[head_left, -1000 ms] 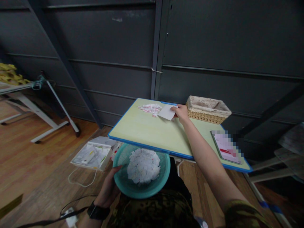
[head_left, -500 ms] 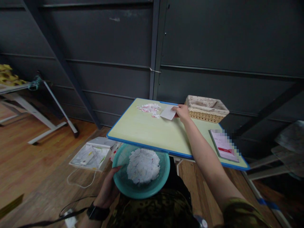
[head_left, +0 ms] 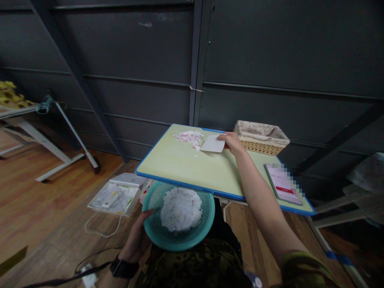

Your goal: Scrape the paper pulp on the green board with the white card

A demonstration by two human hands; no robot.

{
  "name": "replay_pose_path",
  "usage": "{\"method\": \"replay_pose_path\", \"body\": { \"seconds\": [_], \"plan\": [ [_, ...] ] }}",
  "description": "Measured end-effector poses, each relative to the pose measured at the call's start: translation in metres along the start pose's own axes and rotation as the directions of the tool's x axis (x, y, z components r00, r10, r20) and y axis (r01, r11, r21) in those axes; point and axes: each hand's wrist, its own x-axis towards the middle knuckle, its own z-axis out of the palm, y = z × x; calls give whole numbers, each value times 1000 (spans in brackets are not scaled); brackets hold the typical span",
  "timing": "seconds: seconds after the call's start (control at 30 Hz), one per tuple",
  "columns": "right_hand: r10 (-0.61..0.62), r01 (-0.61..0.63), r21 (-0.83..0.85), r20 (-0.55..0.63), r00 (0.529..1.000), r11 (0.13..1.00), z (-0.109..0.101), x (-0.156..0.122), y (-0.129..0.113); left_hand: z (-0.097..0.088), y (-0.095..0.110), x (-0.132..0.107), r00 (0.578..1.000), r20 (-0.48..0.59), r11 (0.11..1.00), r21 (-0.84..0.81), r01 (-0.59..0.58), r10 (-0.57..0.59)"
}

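My right hand [head_left: 231,143] reaches to the far side of a green table with a blue rim [head_left: 180,184] and pinches a white card [head_left: 213,144]. The card lies nearly flat on the tabletop, next to a small pile of white and pink paper scraps [head_left: 189,137]. My left hand [head_left: 136,238] grips the near left rim of a teal basket [head_left: 156,232] held below the table's front edge. The basket is heaped with white paper scraps [head_left: 181,209].
A wicker basket [head_left: 261,138] stands at the table's far right, a blurred phone or tablet [head_left: 283,184] near the right edge. On the wooden floor to the left lie an open white box [head_left: 115,196] and cables. A dark metal wall stands behind.
The white card has tipped down from a tilt to nearly flat on the table beside the scrap pile. My left hand and the teal basket have stayed put.
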Motion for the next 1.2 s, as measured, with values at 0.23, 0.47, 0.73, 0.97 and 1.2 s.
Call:
{"method": "replay_pose_path", "body": {
  "seconds": [0.23,0.47,0.73,0.97,1.2],
  "plan": [
    [4,-4,-18,5,1000,1000,-1,3,2,3,1,-3,1000,-6,999,-39,2,-2],
    [27,-27,16,9,1000,1000,-4,-3,-5,3,1,-2,1000,-2,999,-45,0,0],
    [19,-16,-24,141,990,1000,-4,-7,-8,0,1,3,1000,-7,1000,14,-1,1],
    [43,-34,-91,95,995,995,-19,0,-6,4,2,-2,1000,-18,1000,-13,17,-17],
    [12,-11,-11,15,1000,1000,-15,2,-3,-1,2,4,999,-9,999,-13,45,-46]
  ]
}}
